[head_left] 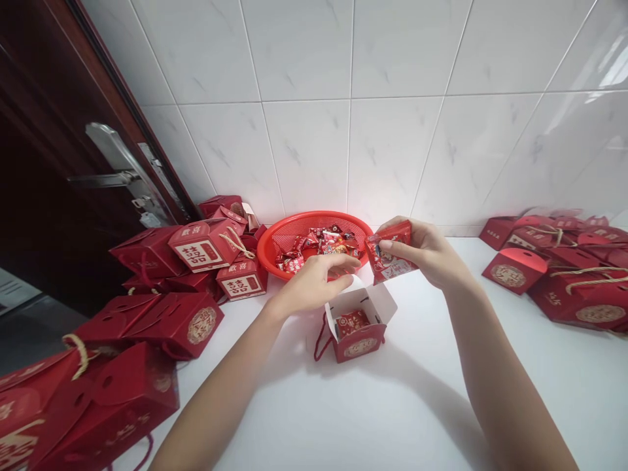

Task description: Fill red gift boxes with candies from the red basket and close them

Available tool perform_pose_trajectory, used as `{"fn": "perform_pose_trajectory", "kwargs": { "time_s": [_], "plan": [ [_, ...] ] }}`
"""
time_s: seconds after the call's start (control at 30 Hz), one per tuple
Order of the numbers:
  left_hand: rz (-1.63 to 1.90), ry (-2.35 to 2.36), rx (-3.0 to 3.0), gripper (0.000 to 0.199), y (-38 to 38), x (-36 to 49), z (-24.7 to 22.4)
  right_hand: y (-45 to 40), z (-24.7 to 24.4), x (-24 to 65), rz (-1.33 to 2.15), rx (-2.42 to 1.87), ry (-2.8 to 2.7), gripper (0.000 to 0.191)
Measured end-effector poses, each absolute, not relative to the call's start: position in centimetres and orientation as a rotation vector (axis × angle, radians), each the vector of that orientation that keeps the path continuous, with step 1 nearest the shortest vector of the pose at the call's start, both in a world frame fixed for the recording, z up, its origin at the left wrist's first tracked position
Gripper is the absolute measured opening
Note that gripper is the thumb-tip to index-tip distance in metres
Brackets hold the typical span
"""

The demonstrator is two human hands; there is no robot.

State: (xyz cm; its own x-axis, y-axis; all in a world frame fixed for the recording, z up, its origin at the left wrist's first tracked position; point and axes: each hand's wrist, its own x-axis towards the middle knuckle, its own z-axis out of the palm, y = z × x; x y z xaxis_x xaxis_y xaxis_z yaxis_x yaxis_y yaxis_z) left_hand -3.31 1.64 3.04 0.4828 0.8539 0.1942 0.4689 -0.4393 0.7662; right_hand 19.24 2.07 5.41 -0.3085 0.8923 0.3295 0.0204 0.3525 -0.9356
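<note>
Up comes my right hand [429,252], thumb and fingers pinching a red packet [391,254]; my left hand [318,281] reaches in, half open, by the open box [360,340]!

Left hand [318,281] and right hand [426,252] bare, slim fingers. Behind each grip: narrow wrist, then left forearm [220,389] and right forearm [500,366], both bare, smooth, widening away from grip.

The right hand [417,252] holds a red packet [392,252] beside an open box [358,333].
</note>
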Motion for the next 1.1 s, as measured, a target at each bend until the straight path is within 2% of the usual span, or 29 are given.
{"fn": "perform_pose_trajectory", "kwargs": {
  "time_s": [0.23, 0.5, 0.6, 0.7, 0.87, 1.0, 1.1],
  "plan": [
    [0.741, 1.125, 2.121, 0.024, 1.9, -3.9, 3.3, 1.7, 5.4, 18.5, 1.077, -0.818, -1.677, 0.025],
    [0.365, 1.414, 2.281, 0.037, 0.9, -5.1, 3.7, 1.5, 5.5, 18.1, 0.855, -0.910, -1.777, 0.012],
    [0.295, 1.356, 2.280, 0.037, 0.7, -5.1, 3.7, 1.3, 5.7, 18.0, 0.752, -0.934, -1.856, 0.017],
    [0.375, 1.241, 2.273, 0.037, 0.7, -4.9, 3.8, 1.0, 5.8, 18.0, 0.737, -0.960, -1.881, 0.015],
    [0.707, 1.156, 2.083, 0.060, 0.6, -4.3, 3.9, 0.9, 5.6, 17.7, 0.843, -0.930, -1.837, 0.016],
    [0.850, 1.036, 2.013, 0.034, 0.5, -3.3, 4.2, 0.9, 5.6, 17.5, 0.990, -0.900, -1.785, 0.027],
    [0.913, 0.975, 2.015, 0.024, 0.5, -3.0, 4.3, 0.8, 5.8, 17.5, 1.056, -0.904, -1.748, 0.032]
  ]
}}
